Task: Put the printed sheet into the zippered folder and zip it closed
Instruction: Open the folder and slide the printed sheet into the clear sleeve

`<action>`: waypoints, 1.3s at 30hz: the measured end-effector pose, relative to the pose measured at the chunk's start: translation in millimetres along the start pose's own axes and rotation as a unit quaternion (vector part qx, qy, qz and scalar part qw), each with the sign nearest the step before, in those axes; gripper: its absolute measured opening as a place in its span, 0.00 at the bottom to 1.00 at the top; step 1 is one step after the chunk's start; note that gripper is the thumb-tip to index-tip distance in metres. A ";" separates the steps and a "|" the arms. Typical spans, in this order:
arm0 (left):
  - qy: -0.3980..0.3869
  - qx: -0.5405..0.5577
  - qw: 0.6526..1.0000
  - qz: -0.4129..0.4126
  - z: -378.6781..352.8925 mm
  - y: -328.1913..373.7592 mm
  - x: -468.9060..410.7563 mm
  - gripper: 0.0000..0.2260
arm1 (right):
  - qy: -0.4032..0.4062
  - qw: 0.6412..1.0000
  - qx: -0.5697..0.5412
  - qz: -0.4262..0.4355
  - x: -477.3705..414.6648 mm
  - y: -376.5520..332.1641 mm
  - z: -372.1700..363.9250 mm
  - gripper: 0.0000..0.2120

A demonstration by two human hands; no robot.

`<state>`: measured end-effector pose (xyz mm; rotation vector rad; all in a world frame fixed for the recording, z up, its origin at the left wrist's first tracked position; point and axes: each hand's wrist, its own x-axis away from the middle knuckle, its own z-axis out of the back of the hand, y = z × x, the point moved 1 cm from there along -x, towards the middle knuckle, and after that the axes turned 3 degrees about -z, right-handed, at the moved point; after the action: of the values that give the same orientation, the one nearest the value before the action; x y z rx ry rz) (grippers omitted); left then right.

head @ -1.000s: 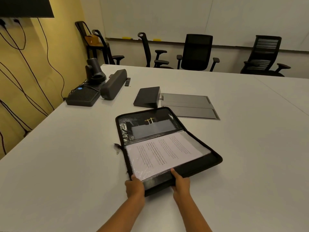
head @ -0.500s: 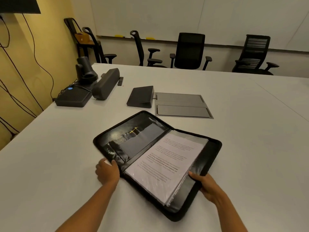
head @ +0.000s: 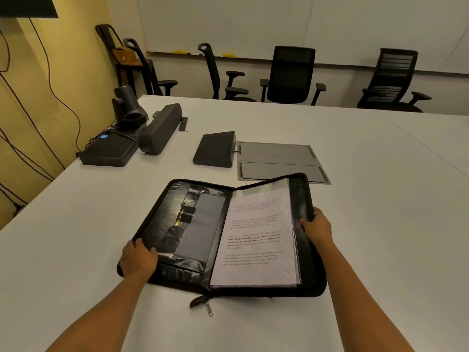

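Observation:
The black zippered folder lies open on the white table, spine running away from me. The printed sheet sits in clear sleeves on the right half, text facing me. My left hand grips the near left corner of the left cover. My right hand holds the right cover's outer edge, thumb on the inside, and that cover is tilted up a little. The zipper pull dangles at the spine's near end.
Beyond the folder sit a dark wedge-shaped device and a grey metal floor-box lid. A speaker bar, camera and black box stand at the far left. Office chairs line the far side.
The folder has been turned from lying crosswise to lying with its spine pointing away from me. My hands went from its near edge out to its left corner and right edge.

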<state>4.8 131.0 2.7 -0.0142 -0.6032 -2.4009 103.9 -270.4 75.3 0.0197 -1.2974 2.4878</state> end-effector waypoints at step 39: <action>0.061 0.131 0.989 -0.022 119.7 95.5 22.9 0.16 | -0.148 0.924 0.342 0.084 35.1 75.8 -73.3 0.28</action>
<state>27.5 103.3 153.4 0.2593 -0.8638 -2.3259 58.4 -241.9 -22.0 0.4837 -0.4594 3.0467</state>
